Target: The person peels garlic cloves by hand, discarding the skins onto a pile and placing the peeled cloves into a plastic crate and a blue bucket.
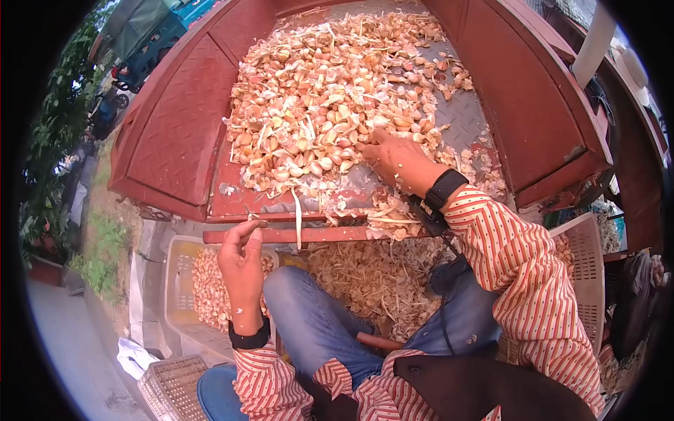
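Garlic cloves and loose skins lie in a wide heap (316, 98) on the red metal truck bed (456, 116). At the heap's lower right edge is my right hand (397, 160), its fingers bent down and touching the cloves; what they hold, if anything, is hidden. My left hand (241, 259) is raised at the bed's front edge, left of the middle, thumb and fingers pressed together around something small that I cannot make out. A long pale stalk (298, 219) hangs over the edge to the right of my left hand.
Red side panels (175, 126) flank the bed. Below it, a crate (184, 309) of cloves stands left of my knees, another crate (588, 274) stands right, and skins and stalks (372, 281) lie between my legs. A woven basket (172, 386) is at the lower left.
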`<state>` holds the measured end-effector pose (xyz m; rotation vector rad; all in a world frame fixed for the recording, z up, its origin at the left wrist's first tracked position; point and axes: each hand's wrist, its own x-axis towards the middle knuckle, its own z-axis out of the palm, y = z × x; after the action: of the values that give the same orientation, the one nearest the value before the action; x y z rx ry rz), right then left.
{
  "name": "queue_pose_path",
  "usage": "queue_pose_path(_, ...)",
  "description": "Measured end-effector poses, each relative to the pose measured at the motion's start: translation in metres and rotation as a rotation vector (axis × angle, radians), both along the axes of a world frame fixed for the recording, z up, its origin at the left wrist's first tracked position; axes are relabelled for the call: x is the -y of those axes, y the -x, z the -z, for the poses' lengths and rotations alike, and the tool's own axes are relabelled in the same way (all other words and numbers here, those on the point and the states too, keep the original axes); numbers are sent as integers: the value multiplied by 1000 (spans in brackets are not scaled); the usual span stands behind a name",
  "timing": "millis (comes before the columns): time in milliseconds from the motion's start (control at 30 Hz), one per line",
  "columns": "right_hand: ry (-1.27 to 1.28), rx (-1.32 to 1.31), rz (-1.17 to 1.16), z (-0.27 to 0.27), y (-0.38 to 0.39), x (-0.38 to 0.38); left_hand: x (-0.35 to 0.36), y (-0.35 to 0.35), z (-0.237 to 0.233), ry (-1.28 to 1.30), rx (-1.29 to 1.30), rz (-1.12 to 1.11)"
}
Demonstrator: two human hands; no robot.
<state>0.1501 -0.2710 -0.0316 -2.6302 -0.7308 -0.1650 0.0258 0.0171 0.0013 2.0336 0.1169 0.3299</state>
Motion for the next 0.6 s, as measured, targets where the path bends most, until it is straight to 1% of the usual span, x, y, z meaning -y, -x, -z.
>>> queue_pose_path(33,4,-14,16,-3,3,0,24,-8,-2,68,8,66)
queue_pose_path(100,6,-39,8,-11,12,7,64,-22,0,66,-62,211)
queue_pose_path(167,-12,-63,16,-4,18,15,97,-35,8,-14,-52,311)
queue_pose_path(200,-46,-18,-5,-2,21,20,109,-42,14,0,-91,344)
queue_pose_path(267,-125,-21,-33,2,26,26,129,-52,26,27,-177,410)
queue_pose_path(333,-234,-29,-47,4,30,30,142,-55,26,137,-236,403)
queue_pose_path(400,-265,-13,-73,5,27,36,150,-58,27,226,-265,396)
queue_pose_path(467,-302,-12,-81,8,27,37,155,-61,41,248,-263,397)
queue_pose_path(600,-403,-69,-47,11,30,34,162,-61,44,291,-295,375)
